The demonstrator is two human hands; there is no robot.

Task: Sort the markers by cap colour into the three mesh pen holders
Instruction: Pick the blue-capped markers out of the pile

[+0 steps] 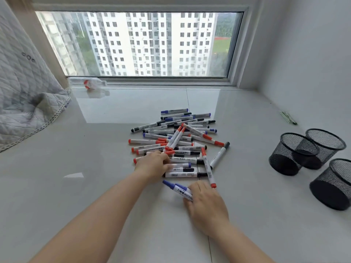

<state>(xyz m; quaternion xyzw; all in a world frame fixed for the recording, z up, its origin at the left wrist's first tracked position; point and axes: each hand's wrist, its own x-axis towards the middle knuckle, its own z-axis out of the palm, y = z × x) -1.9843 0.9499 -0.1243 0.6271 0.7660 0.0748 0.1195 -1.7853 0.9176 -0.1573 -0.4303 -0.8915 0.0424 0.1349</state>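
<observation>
A pile of whiteboard markers (178, 137) with red, blue and black caps lies on the glossy white sill. My left hand (152, 165) reaches into the near side of the pile, its fingers on a blue-capped marker (181, 165). My right hand (206, 204) holds two blue-capped markers (177, 188), their caps pointing up-left, just below the pile. Three black mesh pen holders stand at the right: one in front (331, 184), one in the middle (292, 154), one behind (322, 147). What is inside them does not show.
A quilted grey blanket (24, 95) lies at the left. A clear plastic bottle (89, 83) lies by the window frame (144, 78). Small dark pens (288, 118) lie near the right wall. Bare sill surface (76, 186) stretches left of my arms.
</observation>
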